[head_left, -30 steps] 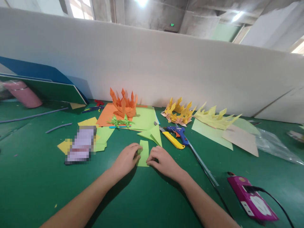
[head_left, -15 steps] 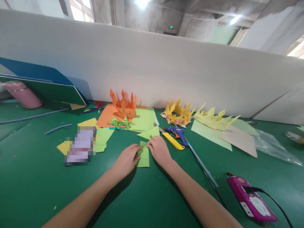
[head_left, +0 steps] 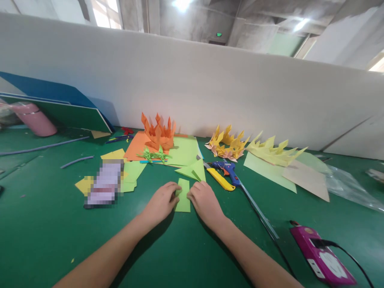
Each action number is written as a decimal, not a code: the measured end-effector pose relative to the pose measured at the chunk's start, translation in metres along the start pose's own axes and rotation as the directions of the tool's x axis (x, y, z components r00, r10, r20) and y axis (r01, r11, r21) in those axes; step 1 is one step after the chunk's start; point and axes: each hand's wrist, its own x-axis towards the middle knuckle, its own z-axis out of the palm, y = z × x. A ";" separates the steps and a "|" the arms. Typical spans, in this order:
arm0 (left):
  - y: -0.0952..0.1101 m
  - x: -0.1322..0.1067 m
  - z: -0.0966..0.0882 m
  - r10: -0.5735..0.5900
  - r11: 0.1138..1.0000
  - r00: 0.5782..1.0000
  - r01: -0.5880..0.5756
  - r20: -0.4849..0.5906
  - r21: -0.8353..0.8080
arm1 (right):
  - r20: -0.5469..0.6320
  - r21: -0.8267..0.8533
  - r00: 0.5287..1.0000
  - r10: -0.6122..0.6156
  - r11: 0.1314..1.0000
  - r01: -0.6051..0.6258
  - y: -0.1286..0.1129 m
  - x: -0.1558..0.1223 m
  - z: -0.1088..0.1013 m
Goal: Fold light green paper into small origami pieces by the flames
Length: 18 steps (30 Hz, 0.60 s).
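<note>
A narrow light-green paper rectangle lies on the green table between my hands. My left hand has its fingers curled together on the paper's left edge. On the right edge, the bent fingers of my right hand press together at the paper. Just beyond my right hand lies a folded green paper piece. A yellow utility knife and a blue hot glue gun rest to the right of it.
Behind stand an orange paper crown, a golden paper crown and a pale yellow crown strip. A phone lies left on paper sheets. A magenta power strip with a cable sits front right. A white partition closes the back.
My right hand has slid down along the paper's right edge, and more of the green paper's top now shows. My left hand stays at the left edge. The view has shifted slightly.
</note>
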 end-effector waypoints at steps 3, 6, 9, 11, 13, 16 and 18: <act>-0.003 0.000 0.002 -0.022 0.999 1.000 0.021 -0.015 -0.036 | 0.008 0.108 1.000 -0.018 0.994 0.017 -0.010 -0.021 -0.006; -0.004 0.002 0.003 -0.047 0.997 0.999 0.046 -0.018 -0.063 | 0.027 0.235 0.999 -0.039 0.972 0.032 -0.015 -0.032 -0.013; -0.003 0.002 0.002 -0.031 0.995 0.999 0.027 -0.039 -0.093 | -0.021 0.390 0.998 0.052 0.920 -0.040 -0.010 -0.027 -0.017; -0.001 0.002 0.000 0.011 0.994 0.999 -0.015 -0.046 -0.108 | -0.109 0.442 0.975 0.192 0.888 -0.125 -0.003 -0.018 -0.016; 0.001 0.001 -0.002 0.043 0.992 0.998 -0.047 -0.038 -0.113 | -0.149 0.471 0.963 0.225 0.873 -0.131 0.003 -0.010 -0.013; 0.004 -0.001 -0.003 0.060 0.990 0.998 -0.063 -0.030 -0.125 | -0.164 0.504 0.966 0.201 0.858 -0.093 0.007 -0.003 -0.005; 0.004 -0.002 -0.004 0.059 0.988 0.997 -0.064 -0.039 -0.140 | -0.181 0.515 0.961 0.209 0.852 -0.088 0.007 -0.003 0.000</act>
